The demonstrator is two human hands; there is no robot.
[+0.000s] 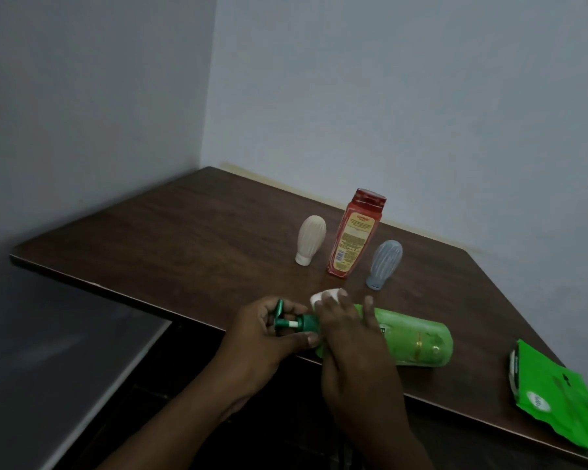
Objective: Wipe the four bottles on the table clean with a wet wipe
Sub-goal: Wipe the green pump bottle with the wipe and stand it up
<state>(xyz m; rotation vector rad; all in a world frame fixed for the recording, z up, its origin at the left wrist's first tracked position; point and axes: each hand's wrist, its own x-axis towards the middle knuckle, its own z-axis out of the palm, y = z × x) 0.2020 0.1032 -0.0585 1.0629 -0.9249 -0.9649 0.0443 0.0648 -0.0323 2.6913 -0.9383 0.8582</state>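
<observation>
A green pump bottle (pixel 418 340) lies on its side near the front edge of the dark wooden table (pixel 184 232). My left hand (pixel 269 337) grips its dark green pump head. My right hand (pixel 350 337) wraps over the bottle's shoulder and presses a white wet wipe (pixel 325 296) against it; the wipe shows past the fingertips. Behind them stand a cream ribbed bottle (pixel 311 244), a red bottle (pixel 355 234) and a grey-blue ribbed bottle (pixel 386 264), all upright.
A green wet wipe pack (pixel 557 395) lies at the table's right front corner. Walls close the table in at the back and left. A grey surface (pixel 65 351) sits lower at the left.
</observation>
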